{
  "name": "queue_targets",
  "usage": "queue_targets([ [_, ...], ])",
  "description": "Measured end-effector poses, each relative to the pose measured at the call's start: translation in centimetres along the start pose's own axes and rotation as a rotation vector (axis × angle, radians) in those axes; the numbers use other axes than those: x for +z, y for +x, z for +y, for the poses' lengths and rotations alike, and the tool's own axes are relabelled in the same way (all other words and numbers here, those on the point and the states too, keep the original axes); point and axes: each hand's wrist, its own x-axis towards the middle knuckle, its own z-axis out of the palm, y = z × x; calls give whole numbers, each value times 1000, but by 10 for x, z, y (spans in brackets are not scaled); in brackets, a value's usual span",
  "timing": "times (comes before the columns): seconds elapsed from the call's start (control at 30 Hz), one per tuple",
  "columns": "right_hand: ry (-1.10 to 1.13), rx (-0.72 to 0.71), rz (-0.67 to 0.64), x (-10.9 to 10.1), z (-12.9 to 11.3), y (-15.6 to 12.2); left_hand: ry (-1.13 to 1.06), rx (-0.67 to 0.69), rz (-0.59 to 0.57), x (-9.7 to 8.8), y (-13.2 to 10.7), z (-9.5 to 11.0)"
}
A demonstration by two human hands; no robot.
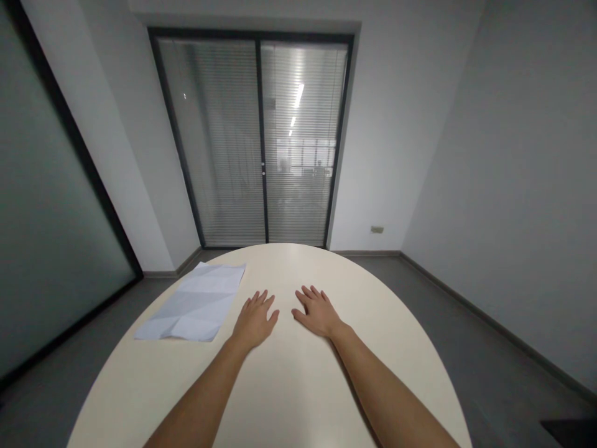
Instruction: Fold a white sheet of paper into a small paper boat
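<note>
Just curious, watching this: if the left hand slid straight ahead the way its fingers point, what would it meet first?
Probably nothing on the table. The left hand lies flat with fingers aimed toward the far rim of the table; the creased sheet of paper lies off to its left, seemingly outside that line.

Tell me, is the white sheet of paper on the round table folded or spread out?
Spread out. The white creased sheet of paper lies flat and open on the cream round table, showing fold lines, left of the left hand.

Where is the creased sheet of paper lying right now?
In the head view, the creased sheet of paper lies flat on the left side of the table, just left of the left hand and untouched by it.
</note>
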Motion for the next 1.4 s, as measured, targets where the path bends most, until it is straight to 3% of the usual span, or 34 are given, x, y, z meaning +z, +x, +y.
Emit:
queue_targets([
  [0.2,-2,-1,-6,0,1,0,68,-49,189,-18,2,-5],
  [0.33,4,-7,-5,0,2,0,252,-250,323,-33,-1,-23],
  [0.47,4,-7,-4,0,2,0,401,-498,275,-36,-6,-42],
  [0.6,3,-2,-15,-1,2,0,345,-603,166,-34,-8,-52],
  [0.87,-1,5,-25,1,3,0,235,-585,42,-38,-6,-58],
  [1.17,8,-9,-6,3,7,0,178,-564,16,-44,-6,-67],
  [1.4,5,-4,-16,1,5,0,182,-578,34,-47,-5,-62],
])
